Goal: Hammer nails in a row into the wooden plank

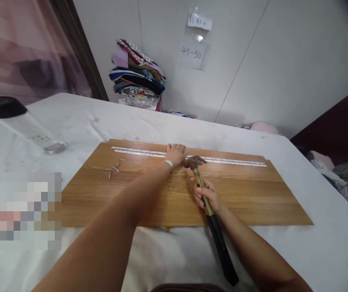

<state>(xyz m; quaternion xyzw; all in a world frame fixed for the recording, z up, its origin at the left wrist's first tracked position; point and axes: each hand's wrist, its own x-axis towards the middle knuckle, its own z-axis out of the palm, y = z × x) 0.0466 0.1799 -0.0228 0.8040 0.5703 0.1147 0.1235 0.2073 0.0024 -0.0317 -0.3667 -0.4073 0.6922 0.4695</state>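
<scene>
My right hand [207,194] is wrapped around a claw hammer [214,227], on the yellowish part of its handle above the black grip. The rusty hammer head [194,162] is low over the wooden board [247,194], close beside my left hand. With a bracelet on its wrist, my left hand [176,154] lies over two white measuring strips [231,162] near the board's far edge. Its fingers are bent together, and whatever they hold is hidden. Several nails [114,168] lie crossed on the board's left part. Small dark holes or marks dot the board's middle.
A clear bottle with a black lid [31,127] is at the left on the white-covered table [320,190]. Folded clothes [139,77] are stacked against the wall behind. Handwritten paper notes [194,54] hang there. A blurred patch covers the lower left.
</scene>
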